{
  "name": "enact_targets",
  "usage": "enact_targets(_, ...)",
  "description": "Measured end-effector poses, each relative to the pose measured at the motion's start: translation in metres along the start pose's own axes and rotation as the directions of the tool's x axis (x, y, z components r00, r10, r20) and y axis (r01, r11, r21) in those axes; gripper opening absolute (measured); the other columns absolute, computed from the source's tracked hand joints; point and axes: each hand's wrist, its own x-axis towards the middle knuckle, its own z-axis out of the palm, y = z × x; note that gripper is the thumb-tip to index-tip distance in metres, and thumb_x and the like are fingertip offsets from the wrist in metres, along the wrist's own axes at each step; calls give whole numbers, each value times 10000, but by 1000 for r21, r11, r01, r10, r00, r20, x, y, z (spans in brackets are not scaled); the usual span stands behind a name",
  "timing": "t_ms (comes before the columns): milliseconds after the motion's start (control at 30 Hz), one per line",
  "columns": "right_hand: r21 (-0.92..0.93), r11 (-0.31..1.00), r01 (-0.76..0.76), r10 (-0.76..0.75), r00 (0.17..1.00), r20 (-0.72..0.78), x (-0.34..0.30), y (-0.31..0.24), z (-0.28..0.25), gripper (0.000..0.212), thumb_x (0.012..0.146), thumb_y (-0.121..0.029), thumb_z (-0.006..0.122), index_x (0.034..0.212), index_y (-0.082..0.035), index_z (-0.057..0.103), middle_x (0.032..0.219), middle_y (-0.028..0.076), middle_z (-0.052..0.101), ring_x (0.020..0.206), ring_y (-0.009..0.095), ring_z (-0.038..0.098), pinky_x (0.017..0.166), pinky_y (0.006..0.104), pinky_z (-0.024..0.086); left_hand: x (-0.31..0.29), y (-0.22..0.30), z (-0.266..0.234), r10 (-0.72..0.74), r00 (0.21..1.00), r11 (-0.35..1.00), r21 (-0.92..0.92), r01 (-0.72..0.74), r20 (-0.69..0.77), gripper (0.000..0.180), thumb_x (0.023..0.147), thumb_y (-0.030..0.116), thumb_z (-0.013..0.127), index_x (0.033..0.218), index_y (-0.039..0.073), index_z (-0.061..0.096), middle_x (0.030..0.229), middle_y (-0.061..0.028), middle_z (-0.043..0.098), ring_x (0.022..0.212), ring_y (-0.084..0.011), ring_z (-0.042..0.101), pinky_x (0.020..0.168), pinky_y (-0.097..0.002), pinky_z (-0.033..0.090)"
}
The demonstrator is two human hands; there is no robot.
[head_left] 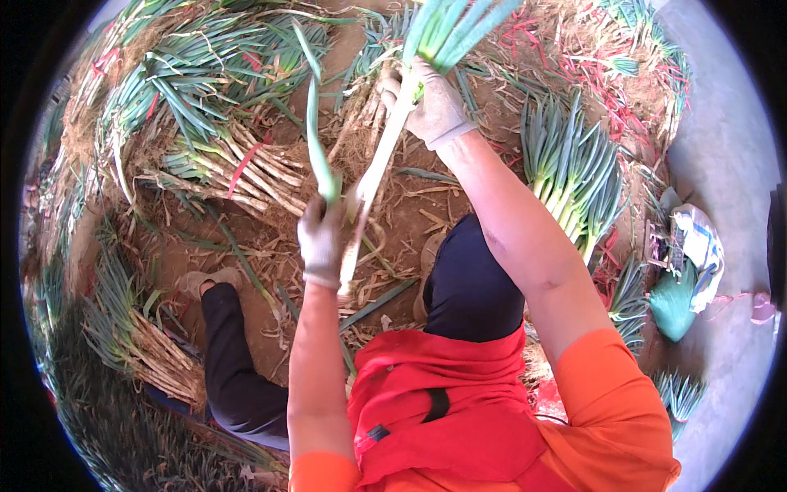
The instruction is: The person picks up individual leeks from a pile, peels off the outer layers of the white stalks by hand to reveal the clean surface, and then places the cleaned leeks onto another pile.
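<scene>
A large green onion (381, 160) hangs slanting in front of me, its green leaves fanned out at the top and its pale stalk reaching down to the root end. My right hand (438, 107), in a pale work glove, is closed round it where the white turns green. Lower down, my left hand (320, 243), also gloved, is closed on a long green leaf (313, 115) that stands up from the fingers, apart from the onion's top. That hand is beside the lower stalk and slightly blurred; whether it touches the stalk I cannot tell.
Tied green onion bundles (238, 168) with red bands lie at the left and far left. Another bunch (570, 164) lies at the right. Peeled scraps and red strips litter the brown ground (254, 271). A green bag (674, 303) stands on the grey floor (730, 164).
</scene>
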Motion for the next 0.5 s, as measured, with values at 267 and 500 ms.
enact_targets(267,-147,982,116,-129,988,-83,-13,-5,2,202,976,-255,563,1042,-65,563,826,74,570,608,168,524,512,284,439,-124,-209,-169,-650,635,-41,853,521,-419,573,828,504,618,1199,66,621,1201,-242,605,1113,-401,575,943,-485,455)
enact_targets(500,-138,990,41,-62,987,-149,-9,12,7,220,963,-282,575,1046,-78,571,879,99,620,724,240,641,626,389,528,-51,-110,-106,93,994,695,718,-29,-49,469,889,315,614,1250,23,553,1179,-227,597,1124,-389,554,968,-458,434)
